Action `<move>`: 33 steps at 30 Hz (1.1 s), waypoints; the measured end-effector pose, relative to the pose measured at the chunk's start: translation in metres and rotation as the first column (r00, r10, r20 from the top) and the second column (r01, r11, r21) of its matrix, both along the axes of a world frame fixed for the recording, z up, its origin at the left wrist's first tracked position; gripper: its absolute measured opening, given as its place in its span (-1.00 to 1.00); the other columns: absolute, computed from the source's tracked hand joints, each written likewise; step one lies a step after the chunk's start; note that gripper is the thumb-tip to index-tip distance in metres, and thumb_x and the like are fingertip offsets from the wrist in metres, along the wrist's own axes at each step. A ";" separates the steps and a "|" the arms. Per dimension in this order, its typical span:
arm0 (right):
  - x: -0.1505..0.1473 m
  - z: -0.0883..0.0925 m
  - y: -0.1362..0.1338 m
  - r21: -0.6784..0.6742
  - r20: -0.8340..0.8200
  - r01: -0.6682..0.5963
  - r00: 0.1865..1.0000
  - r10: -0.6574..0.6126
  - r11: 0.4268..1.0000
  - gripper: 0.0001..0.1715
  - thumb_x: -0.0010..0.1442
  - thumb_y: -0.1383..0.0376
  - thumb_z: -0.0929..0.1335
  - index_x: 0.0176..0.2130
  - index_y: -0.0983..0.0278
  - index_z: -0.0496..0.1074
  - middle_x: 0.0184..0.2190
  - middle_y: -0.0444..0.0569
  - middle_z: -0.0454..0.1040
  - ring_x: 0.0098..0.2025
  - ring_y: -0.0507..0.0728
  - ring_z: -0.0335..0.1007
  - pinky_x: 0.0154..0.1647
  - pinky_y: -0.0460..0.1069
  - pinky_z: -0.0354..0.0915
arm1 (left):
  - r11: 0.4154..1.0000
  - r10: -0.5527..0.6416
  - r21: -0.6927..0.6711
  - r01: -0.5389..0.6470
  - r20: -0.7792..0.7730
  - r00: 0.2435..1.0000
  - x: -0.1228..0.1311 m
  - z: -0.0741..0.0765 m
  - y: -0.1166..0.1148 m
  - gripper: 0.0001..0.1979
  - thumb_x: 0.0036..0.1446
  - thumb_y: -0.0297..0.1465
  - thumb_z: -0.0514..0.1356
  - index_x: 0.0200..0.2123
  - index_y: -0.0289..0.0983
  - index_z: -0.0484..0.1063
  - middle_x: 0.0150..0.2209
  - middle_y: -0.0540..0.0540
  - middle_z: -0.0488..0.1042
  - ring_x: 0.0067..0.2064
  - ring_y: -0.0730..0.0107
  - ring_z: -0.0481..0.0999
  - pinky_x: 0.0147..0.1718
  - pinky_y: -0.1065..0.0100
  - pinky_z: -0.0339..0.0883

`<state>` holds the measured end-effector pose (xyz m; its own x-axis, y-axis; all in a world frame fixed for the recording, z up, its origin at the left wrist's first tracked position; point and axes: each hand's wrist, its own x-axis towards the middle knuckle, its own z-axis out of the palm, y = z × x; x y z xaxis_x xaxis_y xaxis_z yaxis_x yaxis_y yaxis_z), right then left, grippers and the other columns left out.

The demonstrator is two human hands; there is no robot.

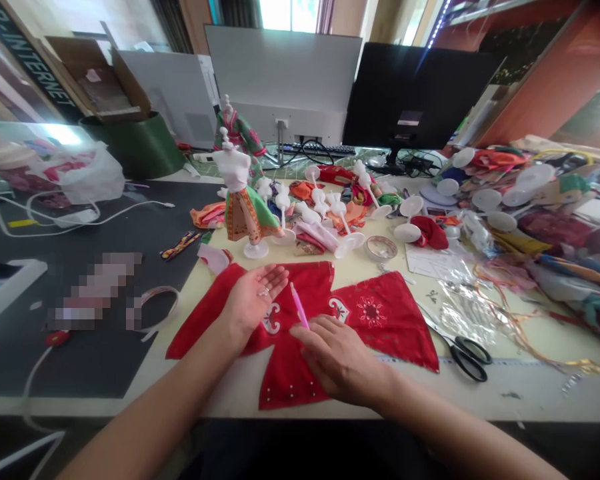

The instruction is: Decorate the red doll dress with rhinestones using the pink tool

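Palm up over the red cloth, my left hand [254,298] is open with its fingers stretched out, and a few tiny shiny pieces [264,291] lie in the palm. My right hand [337,357] is closed around a pink pen [301,309], its pale tip pointing up and away from me. Underneath both hands, a red cut cloth [397,313] lies flat on the table. It bears white curled motifs, a round flower pattern and small white dots along the near edge. My right hand and forearm hide part of it.
Black-handled scissors [467,357] lie right of the cloth. A dressed mini mannequin [250,207] stands behind it, near a tape roll [381,249] and a heap of small white mannequins [337,210]. Doll clothes [555,233] pile up at right. Monitors [285,80] stand behind.
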<state>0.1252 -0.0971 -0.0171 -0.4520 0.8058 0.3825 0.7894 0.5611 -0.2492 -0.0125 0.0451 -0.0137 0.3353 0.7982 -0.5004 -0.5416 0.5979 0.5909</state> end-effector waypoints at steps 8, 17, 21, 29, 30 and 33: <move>-0.012 0.007 0.033 0.310 -0.055 -0.082 0.993 0.104 0.947 -0.65 0.21 0.48 0.11 -0.05 0.36 0.29 -0.36 -0.02 0.46 -0.28 0.09 0.30 -0.16 0.03 0.32 | 0.996 -0.087 -0.008 0.087 0.053 0.995 0.020 -0.002 0.000 -0.80 0.18 -0.51 -0.01 -0.33 -0.40 0.41 -0.32 -0.26 0.53 -0.22 0.20 0.58 -0.19 0.23 0.48; 0.034 0.005 0.059 0.278 -0.376 0.265 0.915 -0.150 0.923 -0.62 0.15 0.50 0.26 -0.03 0.23 0.29 -0.27 -0.01 0.46 -0.14 0.16 0.34 -0.10 0.12 0.33 | 0.986 -0.156 -0.005 0.168 0.346 0.925 0.033 -0.003 -0.005 -0.41 0.27 -0.09 -0.16 0.05 -0.46 0.27 -0.03 -0.41 0.44 -0.04 0.10 0.50 -0.10 0.17 0.38; 0.031 -0.013 0.062 0.248 -0.351 0.245 0.924 -0.149 0.937 -0.62 0.12 0.51 0.27 -0.07 0.22 0.30 -0.29 -0.04 0.48 -0.21 0.14 0.36 0.04 0.20 0.25 | 0.962 -0.243 0.007 0.271 0.468 0.850 0.029 -0.012 -0.009 -0.33 0.24 -0.02 -0.15 0.22 -0.40 0.08 0.08 -0.39 0.35 0.03 0.13 0.45 -0.04 0.19 0.31; 0.027 -0.024 0.060 0.186 -0.285 0.216 0.946 -0.158 0.958 -0.63 0.12 0.52 0.27 -0.08 0.24 0.31 -0.30 -0.07 0.48 -0.22 0.12 0.33 0.10 0.23 0.17 | 0.934 -0.269 -0.061 0.353 0.529 0.805 0.021 -0.009 -0.019 -0.30 0.24 0.00 -0.15 0.29 -0.33 -0.05 0.09 -0.33 0.35 -0.12 0.23 0.50 -0.12 0.28 0.31; 0.027 -0.024 0.059 0.180 -0.285 0.212 0.946 -0.156 0.960 -0.64 0.12 0.52 0.27 -0.08 0.24 0.31 -0.29 -0.07 0.48 -0.22 0.12 0.33 0.11 0.23 0.16 | 0.933 -0.263 -0.073 0.353 0.532 0.805 0.021 -0.009 -0.020 -0.29 0.24 0.01 -0.15 0.29 -0.32 -0.06 0.09 -0.33 0.35 -0.12 0.24 0.50 -0.13 0.28 0.31; 0.025 -0.023 0.059 0.172 -0.282 0.187 0.950 -0.134 0.967 -0.66 0.11 0.51 0.30 -0.10 0.24 0.31 -0.28 -0.08 0.49 -0.19 0.12 0.33 0.13 0.23 0.14 | 0.931 -0.244 -0.097 0.351 0.551 0.798 0.022 -0.011 -0.020 -0.30 0.24 0.01 -0.15 0.29 -0.31 -0.05 0.06 -0.30 0.38 -0.18 0.28 0.50 -0.22 0.32 0.33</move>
